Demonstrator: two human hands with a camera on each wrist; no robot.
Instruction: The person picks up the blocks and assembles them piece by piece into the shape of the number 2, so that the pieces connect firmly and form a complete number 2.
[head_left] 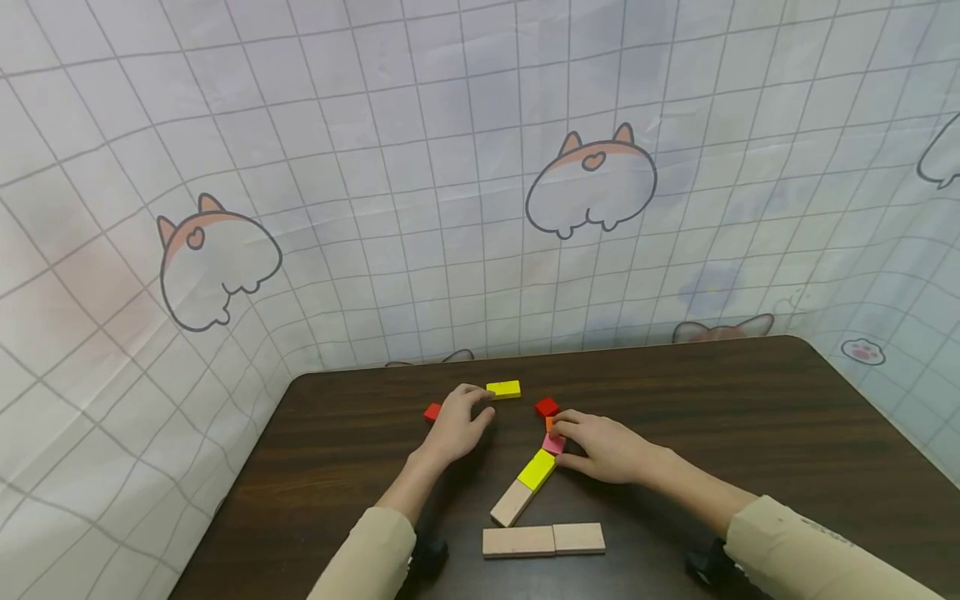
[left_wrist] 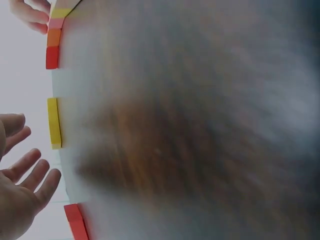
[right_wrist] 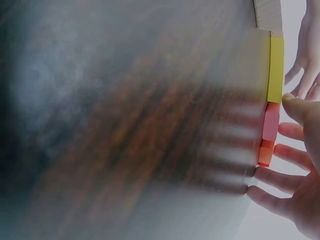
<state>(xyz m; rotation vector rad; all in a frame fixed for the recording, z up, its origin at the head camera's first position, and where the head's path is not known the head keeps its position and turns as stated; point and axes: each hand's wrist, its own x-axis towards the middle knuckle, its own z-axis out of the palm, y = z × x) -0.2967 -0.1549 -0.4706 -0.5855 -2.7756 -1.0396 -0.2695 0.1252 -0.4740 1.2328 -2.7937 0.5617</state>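
Note:
My left hand hovers over the table, fingers relaxed and apart, holding nothing. Just beyond its fingertips lies a yellow block; a red block sits on its left, partly hidden by the hand. On the right, a slanting row runs from a plain wooden block through a yellow block, a pink block and an orange block to a red block. My right hand has its fingers spread along that row, fingertips at the pink and orange blocks and thumb near the yellow one.
Two plain wooden blocks lie end to end near the front of the dark wooden table. A white gridded cloth with cartoon animals hangs behind the table and along its sides.

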